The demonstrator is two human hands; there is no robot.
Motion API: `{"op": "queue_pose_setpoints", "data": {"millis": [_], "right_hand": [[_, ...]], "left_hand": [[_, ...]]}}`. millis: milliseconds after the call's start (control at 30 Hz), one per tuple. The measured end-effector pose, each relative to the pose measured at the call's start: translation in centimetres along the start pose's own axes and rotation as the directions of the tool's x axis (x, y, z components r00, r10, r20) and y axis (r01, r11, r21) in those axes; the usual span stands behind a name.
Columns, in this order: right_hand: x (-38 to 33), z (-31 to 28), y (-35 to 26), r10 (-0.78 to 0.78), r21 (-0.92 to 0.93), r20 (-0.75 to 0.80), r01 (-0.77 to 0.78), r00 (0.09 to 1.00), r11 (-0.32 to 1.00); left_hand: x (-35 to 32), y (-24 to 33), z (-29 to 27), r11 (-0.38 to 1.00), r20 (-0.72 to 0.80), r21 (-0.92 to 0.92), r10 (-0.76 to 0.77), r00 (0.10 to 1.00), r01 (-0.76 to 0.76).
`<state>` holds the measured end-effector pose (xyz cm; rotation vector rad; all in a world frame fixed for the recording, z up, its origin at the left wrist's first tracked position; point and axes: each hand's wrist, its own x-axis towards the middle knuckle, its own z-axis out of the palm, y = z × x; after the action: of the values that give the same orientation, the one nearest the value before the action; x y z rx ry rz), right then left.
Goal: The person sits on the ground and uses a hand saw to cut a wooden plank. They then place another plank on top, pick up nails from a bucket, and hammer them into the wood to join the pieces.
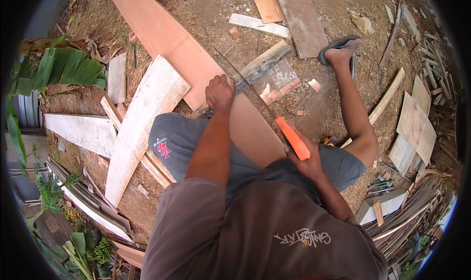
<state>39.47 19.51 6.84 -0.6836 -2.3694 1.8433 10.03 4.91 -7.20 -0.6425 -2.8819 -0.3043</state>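
Handsaw (289, 133) with a bright orange handle and a long, narrow, dark blade, slanting toward the upper left. Beside the blade, a long, flat, reddish-tan plank (169, 37), laid diagonally and reaching the top of the view.

Dk brn tee (274, 216) w/ wht print (305, 237); gry shorts (338, 168), red logo (163, 148); 1 flip-flop (338, 43).

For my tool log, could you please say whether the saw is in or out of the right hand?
In: the right hand holds the orange saw handle.
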Motion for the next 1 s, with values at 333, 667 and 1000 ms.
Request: {"op": "queue_pose_setpoints", "data": {"millis": [333,667,1000], "right_hand": [[4.2,2.1,-0.8,0.098,0.082,0.023,-0.1,0.995,0.992],[-11.4,-5.6,-1.6,0.005,-0.05,0.024,-0.003,1.0,0.999],[9.8,4.8,1.8,-0.049,0.112,0.005,0.048,0.999,0.993]], "left_hand": [[0.0,-0.9,0.7,0.996,0.017,-0.057,0.071,0.997,-0.07],[0.0,-0.6,0.7,0.999,-0.013,0.0,0.052,0.999,-0.052],[0.1,-0.5,0.2,1.0,0.011,-0.021,0.01,1.0,-0.01]]}}
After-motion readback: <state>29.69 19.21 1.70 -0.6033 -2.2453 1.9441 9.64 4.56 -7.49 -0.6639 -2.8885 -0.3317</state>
